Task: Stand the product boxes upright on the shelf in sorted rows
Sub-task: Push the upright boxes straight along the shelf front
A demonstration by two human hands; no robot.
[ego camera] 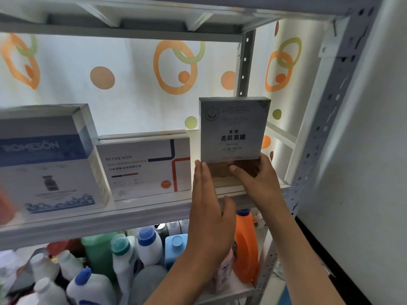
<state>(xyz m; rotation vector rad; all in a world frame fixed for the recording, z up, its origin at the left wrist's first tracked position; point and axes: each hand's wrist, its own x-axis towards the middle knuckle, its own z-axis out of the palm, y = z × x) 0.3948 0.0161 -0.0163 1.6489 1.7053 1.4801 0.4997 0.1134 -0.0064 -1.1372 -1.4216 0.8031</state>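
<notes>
Your two hands frame the grey mask box, which stands upright at the right end of the shelf, close to the perforated metal upright. Your left hand lies flat with straight fingers together against the box's lower left edge, its thumb reaching under the shelf lip. Your right hand curls round the box's lower right corner, thumb laid across the front face, fingers behind and out of sight. The box is a flat, square-cornered carton with a matt grey front, dark printed characters and a glossy brown band along the bottom. Left of this box, just beside it, stands a lower white carton with smooth faces and red and navy lines; further left stands a larger blue-and-white carton with a bottle pictured on it. Below the box, under the shelf, plastic bottles crowd together, among them an orange jug and white bottles with blue caps.
</notes>
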